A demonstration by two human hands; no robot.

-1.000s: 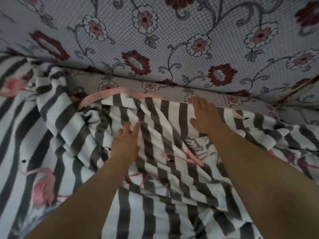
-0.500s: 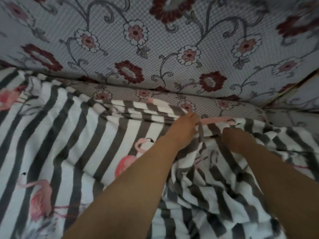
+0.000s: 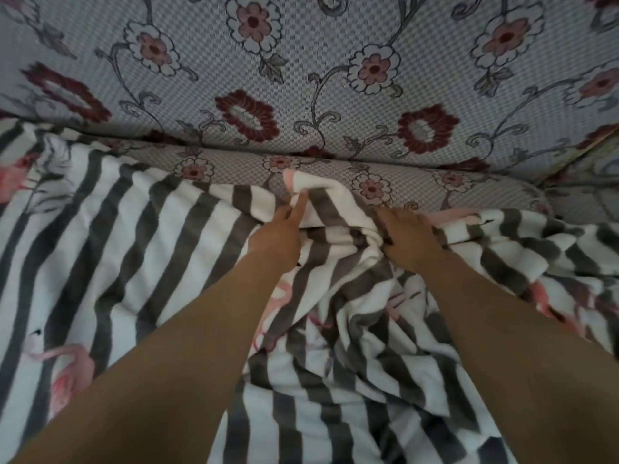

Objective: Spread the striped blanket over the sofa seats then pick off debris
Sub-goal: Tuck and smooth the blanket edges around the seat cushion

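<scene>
The striped blanket [image 3: 127,236], white with dark grey stripes and pink flamingos, lies over the sofa seat [image 3: 395,182]. It is smooth on the left and bunched in folds at the centre and right. My left hand [image 3: 279,234] grips a fold near the blanket's far edge, index finger pointing up along it. My right hand [image 3: 410,234] is closed on the bunched edge just to the right. A strip of floral seat shows beyond the blanket's edge. No debris is visible.
The sofa backrest [image 3: 318,78], grey check with red and pink flowers, rises right behind the seat. A seam at the far right [image 3: 569,169] marks where an adjoining cushion or armrest begins.
Both hands have shifted toward the seat's back edge and closed on the blanket's edge. The left part of the blanket has gone from crumpled to flat.
</scene>
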